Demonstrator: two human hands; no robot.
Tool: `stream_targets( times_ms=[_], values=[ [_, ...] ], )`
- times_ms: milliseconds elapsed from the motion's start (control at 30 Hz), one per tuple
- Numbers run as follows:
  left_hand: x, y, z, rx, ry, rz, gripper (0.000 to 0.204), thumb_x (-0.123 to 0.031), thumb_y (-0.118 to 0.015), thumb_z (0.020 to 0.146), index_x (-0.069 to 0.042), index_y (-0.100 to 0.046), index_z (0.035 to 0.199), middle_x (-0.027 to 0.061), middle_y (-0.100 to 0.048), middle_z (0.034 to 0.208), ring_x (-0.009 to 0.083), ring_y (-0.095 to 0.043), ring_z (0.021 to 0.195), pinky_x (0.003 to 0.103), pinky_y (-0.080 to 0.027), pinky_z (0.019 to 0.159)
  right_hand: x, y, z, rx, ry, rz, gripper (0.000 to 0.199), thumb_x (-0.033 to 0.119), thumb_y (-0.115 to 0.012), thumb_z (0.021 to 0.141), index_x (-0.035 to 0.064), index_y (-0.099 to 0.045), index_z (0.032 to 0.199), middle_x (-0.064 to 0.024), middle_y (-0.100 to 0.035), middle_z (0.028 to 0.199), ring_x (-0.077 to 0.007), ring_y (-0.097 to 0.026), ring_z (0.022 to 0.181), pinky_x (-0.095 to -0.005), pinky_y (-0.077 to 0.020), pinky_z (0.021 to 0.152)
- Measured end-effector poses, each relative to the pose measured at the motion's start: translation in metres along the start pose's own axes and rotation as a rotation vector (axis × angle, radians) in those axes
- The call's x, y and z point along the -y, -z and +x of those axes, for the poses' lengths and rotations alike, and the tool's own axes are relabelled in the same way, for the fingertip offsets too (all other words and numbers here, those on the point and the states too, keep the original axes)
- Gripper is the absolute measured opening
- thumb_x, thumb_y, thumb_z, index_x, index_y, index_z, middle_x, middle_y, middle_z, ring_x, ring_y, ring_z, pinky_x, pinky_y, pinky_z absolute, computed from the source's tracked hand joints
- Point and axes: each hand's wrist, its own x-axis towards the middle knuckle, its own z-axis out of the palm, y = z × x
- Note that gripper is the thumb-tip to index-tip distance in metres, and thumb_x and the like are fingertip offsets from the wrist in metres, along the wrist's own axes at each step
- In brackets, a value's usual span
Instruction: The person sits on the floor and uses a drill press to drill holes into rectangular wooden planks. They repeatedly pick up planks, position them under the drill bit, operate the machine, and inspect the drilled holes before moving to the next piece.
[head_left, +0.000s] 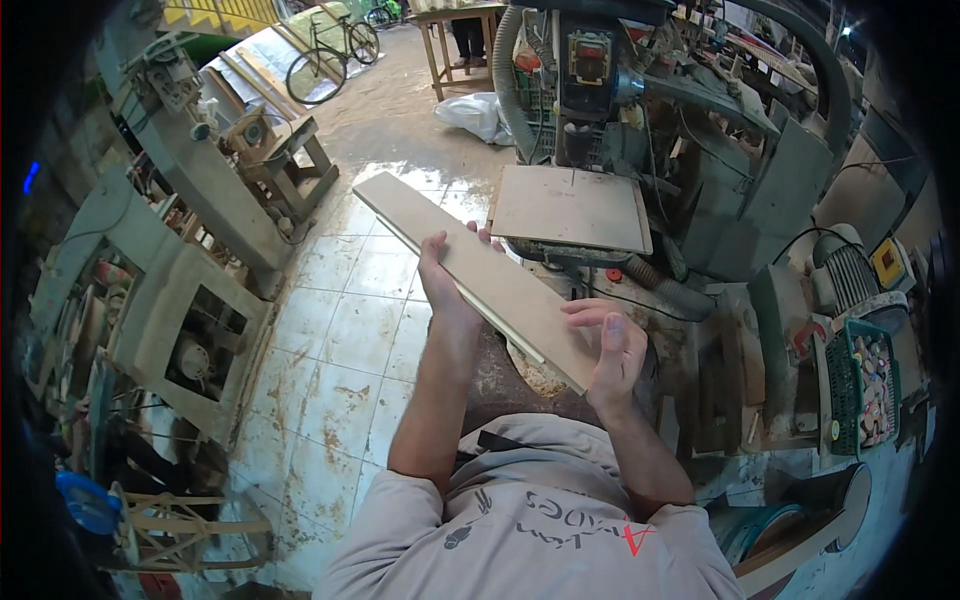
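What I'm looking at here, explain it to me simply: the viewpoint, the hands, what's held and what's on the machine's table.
There is only one picture, taken by a wide fisheye camera on the person's head, looking down, so straight edges bend near the rim. No robot here: the left hand and right hand are the wearer's own, bare. The left holds a long pale board around its middle; the right is at its near end, though how firmly it holds is unclear. Ahead stands an upright machine, with a flat pale panel on its table.
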Motion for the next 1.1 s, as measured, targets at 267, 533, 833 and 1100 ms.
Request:
stream_targets(
  times_ms=[267,533,833,1100],
  values=[
    [-0.006,0.009,0.004,-0.047,-0.054,0.052,0.045,-0.028,-0.056,0.078,0.003,-0.049,0.111,0.0140,-0.054,0.096,0.0250,-0.055,0.090,0.039,-0.049,0.083,-0.014,-0.006,-0.007,0.037,-0.042,-0.050,0.035,0.020,-0.044,0.097,-0.0051,-0.063,0.083,-0.0181,-0.067,0.094,-0.0250,-0.064,0.086,-0.0334,-0.0480,0.079],
    [-0.008,-0.014,-0.006,-0.034,-0.176,0.064,0.044,-0.025,-0.051,0.079,0.005,-0.047,0.112,0.0145,-0.052,0.097,0.0242,-0.054,0.089,0.041,-0.049,0.082,-0.029,-0.005,-0.010,-0.039,-0.122,0.252,0.037,0.024,-0.043,0.099,-0.0048,-0.063,0.091,-0.0183,-0.063,0.106,-0.0232,-0.060,0.097,-0.0351,-0.0466,0.087],
    [-0.021,0.040,0.023,0.049,0.130,-0.089,0.044,-0.028,-0.046,0.079,0.008,-0.046,0.105,0.0180,-0.053,0.093,0.0318,-0.051,0.088,0.044,-0.047,0.081,0.004,0.002,-0.004,0.362,-0.229,0.485,0.033,0.018,-0.059,0.095,0.0007,-0.055,0.122,-0.0120,-0.049,0.135,-0.0183,-0.047,0.123,-0.0322,-0.0403,0.099],
    [0.004,0.062,0.022,0.038,0.239,-0.171,0.045,-0.029,-0.042,0.082,0.007,-0.045,0.110,0.0186,-0.053,0.100,0.0319,-0.053,0.093,0.045,-0.047,0.085,0.001,-0.006,-0.005,0.390,-0.145,0.458,0.040,0.015,-0.065,0.091,0.0031,-0.053,0.128,-0.0114,-0.046,0.138,-0.0171,-0.042,0.128,-0.0302,-0.0404,0.100]
  ],
)
